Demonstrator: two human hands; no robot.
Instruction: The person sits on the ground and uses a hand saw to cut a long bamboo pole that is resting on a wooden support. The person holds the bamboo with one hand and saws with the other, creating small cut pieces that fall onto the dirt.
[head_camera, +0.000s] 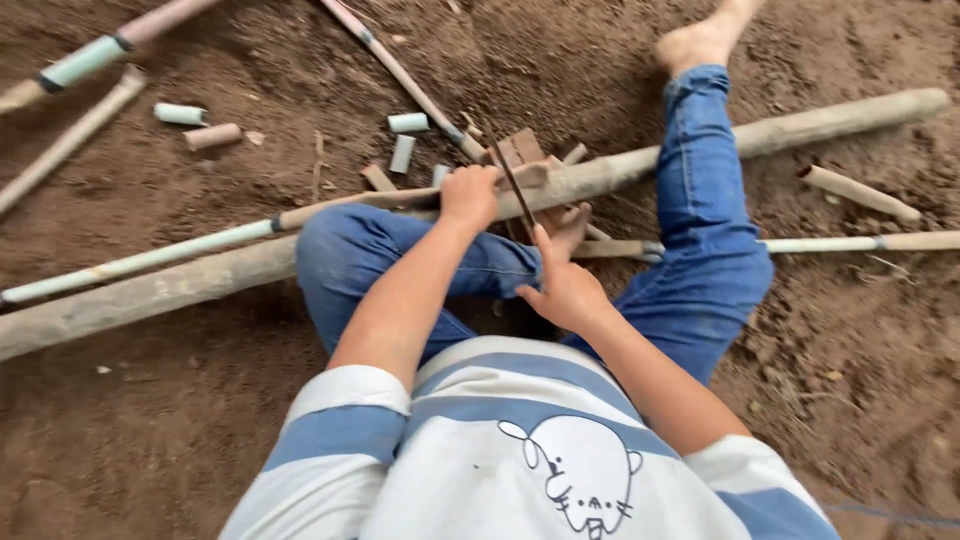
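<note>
We sit on bare dirt in blue jeans, legs bent out to either side, a bare foot stretched ahead on the right. A long thick bamboo pole lies across our lap; its long axis runs from the lower left edge up to the upper right, the far end pointing toward the upper right corner.

Our left hand is closed in a fist on top of the pole, near the middle, knuckles up, pressing it down. Our right hand sits just behind the pole, fingers curled around the handle of a thin dark blade, thumb raised. The blade leans away from us, its tip pointing up and slightly left, and crosses the pole just right of the left hand.

A thinner stick with a pale green stretch lies just beyond the pole on the left, roughly parallel to it. Another slim stick runs nearly level on the right, past our right knee. A further thin stick slants down from the top toward the pole.

Short cut pieces, some pale green and some tan, are scattered on the dirt beyond the pole, and a short tan offcut lies at the right.
</note>
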